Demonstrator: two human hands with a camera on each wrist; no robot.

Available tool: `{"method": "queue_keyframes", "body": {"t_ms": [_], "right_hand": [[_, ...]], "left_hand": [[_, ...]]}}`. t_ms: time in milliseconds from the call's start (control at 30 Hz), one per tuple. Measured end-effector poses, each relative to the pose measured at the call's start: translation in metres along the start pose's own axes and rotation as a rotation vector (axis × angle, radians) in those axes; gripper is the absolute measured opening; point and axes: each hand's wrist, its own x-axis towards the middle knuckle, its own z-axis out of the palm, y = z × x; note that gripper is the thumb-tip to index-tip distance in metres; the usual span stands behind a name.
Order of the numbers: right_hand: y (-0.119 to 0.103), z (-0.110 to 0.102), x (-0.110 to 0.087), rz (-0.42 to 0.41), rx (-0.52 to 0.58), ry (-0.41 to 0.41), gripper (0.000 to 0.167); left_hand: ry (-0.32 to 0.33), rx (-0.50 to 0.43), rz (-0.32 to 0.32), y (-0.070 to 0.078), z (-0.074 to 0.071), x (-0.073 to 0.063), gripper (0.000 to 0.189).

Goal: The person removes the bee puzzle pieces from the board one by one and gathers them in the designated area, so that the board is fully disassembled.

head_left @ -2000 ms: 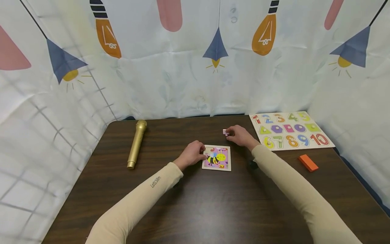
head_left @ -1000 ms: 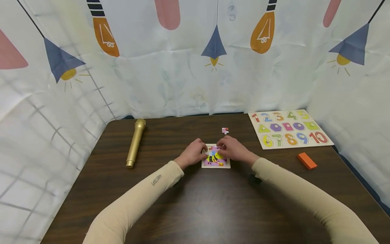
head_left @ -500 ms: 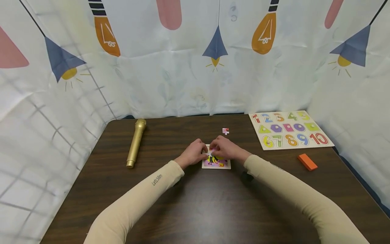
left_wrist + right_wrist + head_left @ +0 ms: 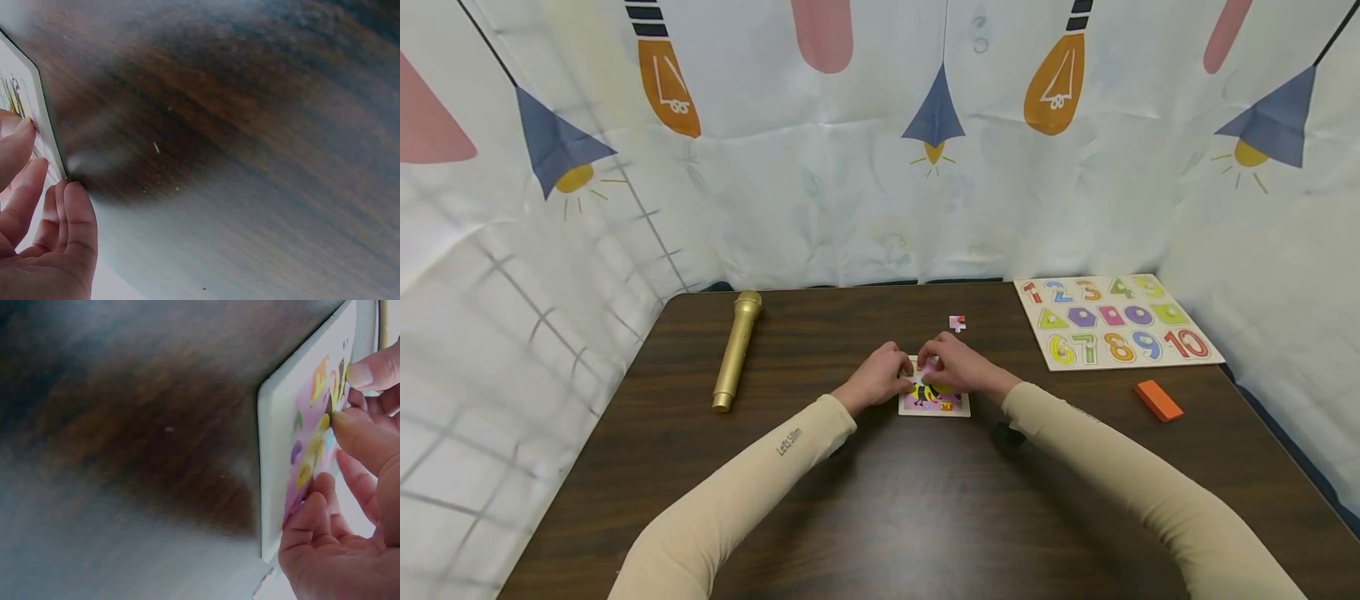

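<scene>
A small square jigsaw puzzle (image 4: pixel 958 403) with a yellow-and-black bee on pink lies on the dark table in a pale frame. My left hand (image 4: pixel 876 377) holds its left side; in the left wrist view, the thumb (image 4: pixel 17 147) lies over the picture while other fingers meet the frame's edge. My right hand (image 4: pixel 961 367) reaches over the upper part, pinching a pink puzzle piece low over the board. That piece is mostly covered by the fingers. In the right wrist view the right thumb (image 4: pixel 362 437) comes down by the bee. One loose puzzle piece (image 4: pixel 957 323) lies behind the right hand.
A gold microphone (image 4: pixel 737 352) lies at the left. At the back right sits a number-and-shape board (image 4: pixel 1117 323), with an orange block (image 4: pixel 1158 401) in front of it. A patterned white curtain (image 4: pixel 850 208) hangs behind the table (image 4: pixel 895 517).
My right hand has come from the loose pieces at the back to the puzzle, then shifted left across it, leaving one piece behind. The left hand has stayed at the puzzle's left side.
</scene>
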Motion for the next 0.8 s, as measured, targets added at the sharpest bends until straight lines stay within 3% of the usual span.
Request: {"method": "queue_keyframes", "body": {"t_ms": [467,800], "right_hand": [[0.0081,0.0001,-0.0035,-0.020,0.010,-0.028,0.030],[0.0064,0.0028,-0.0037,-0.016,0.016,0.005,0.029]], "left_hand": [[0.001,0.008,0.014,0.0006,0.0017,0.0008,0.019],[-0.001,0.010,0.005,0.0028,-0.0007,-0.0002,0.019]]}}
